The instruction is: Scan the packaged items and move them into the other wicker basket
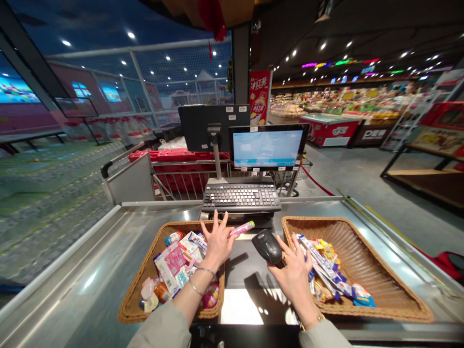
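Sleeves: your left sleeve (155,332) and right sleeve (322,336), pale grey-green cloth, enter at the bottom edge.

Left hand: your left hand (217,244) is raised above the left wicker basket (145,285), its fingers (216,223) splayed wide. A pink tube (241,228) appears pinched at the thumb side, angled out to the right.

Grip quality: that pinch looks narrow, so closing more fingers around the tube would steady it.

Right hand: your right hand (293,280) sits over the right wicker basket (362,251), fingers spread and slightly curved, with the tips on a heap of sachets (322,266). Nothing is visibly held.

Scanner: a black handheld barcode scanner (266,246) lies just beside your right thumb; you cannot tell from this view whether they touch.

Left basket: mixed packets and small bottles (174,266) fill it beneath your left hand.

Surroundings: both baskets stand on a steel checkout counter (87,270), with a keyboard (241,195) and monitor (266,147) beyond.
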`<state>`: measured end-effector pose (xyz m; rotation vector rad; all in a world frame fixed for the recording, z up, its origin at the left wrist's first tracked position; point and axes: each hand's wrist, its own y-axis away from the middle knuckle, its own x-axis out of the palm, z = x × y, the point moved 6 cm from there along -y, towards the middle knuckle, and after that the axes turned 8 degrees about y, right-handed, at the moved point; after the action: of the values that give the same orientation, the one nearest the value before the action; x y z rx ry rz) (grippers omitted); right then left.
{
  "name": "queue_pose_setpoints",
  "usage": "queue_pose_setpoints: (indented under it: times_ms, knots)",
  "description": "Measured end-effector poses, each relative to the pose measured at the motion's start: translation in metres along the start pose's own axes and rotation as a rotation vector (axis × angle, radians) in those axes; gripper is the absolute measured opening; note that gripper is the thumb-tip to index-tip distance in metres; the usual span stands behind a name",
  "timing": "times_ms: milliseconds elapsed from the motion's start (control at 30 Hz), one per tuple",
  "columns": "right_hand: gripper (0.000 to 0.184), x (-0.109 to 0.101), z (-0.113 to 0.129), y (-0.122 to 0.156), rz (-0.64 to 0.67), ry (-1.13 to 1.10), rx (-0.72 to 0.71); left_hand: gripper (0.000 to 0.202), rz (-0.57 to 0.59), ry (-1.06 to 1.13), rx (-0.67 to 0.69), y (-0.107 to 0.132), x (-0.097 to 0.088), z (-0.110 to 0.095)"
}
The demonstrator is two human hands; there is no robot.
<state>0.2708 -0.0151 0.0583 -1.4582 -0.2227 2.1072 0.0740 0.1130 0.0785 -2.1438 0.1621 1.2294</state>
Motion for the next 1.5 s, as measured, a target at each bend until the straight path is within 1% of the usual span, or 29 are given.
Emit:
queue_pose_setpoints:
  times_ms: [300, 567, 800, 933, 1100, 1267, 1500]
  knots:
    - [0.021, -0.004, 0.001, 0.001, 0.002, 0.023, -0.011, 0.020, -0.020, 0.001, 0.024, -0.001, 0.001, -0.003]
    - [0.016, -0.007, 0.002, 0.002, -0.001, 0.022, -0.017, 0.021, -0.014, 0.002, 0.014, -0.003, 0.002, -0.003]
    - [0.019, -0.006, 0.003, 0.002, 0.003, 0.020, -0.016, 0.021, -0.006, 0.007, 0.013, -0.003, 0.002, -0.003]
    - [0.021, -0.003, 0.000, 0.004, -0.004, 0.035, -0.004, 0.022, -0.009, 0.005, 0.018, -0.001, 0.002, -0.002]
    - [0.017, -0.005, -0.002, 0.006, -0.055, 0.075, -0.013, 0.021, -0.018, 0.006, 0.028, -0.001, 0.002, -0.003]
    - [0.019, -0.010, -0.006, 0.007, -0.067, 0.064, 0.006, 0.021, -0.015, 0.024, 0.029, -0.004, 0.003, -0.009]
    - [0.017, -0.017, -0.019, 0.011, -0.100, 0.063, 0.031, 0.020, -0.003, 0.047, 0.064, -0.008, 0.011, -0.019]
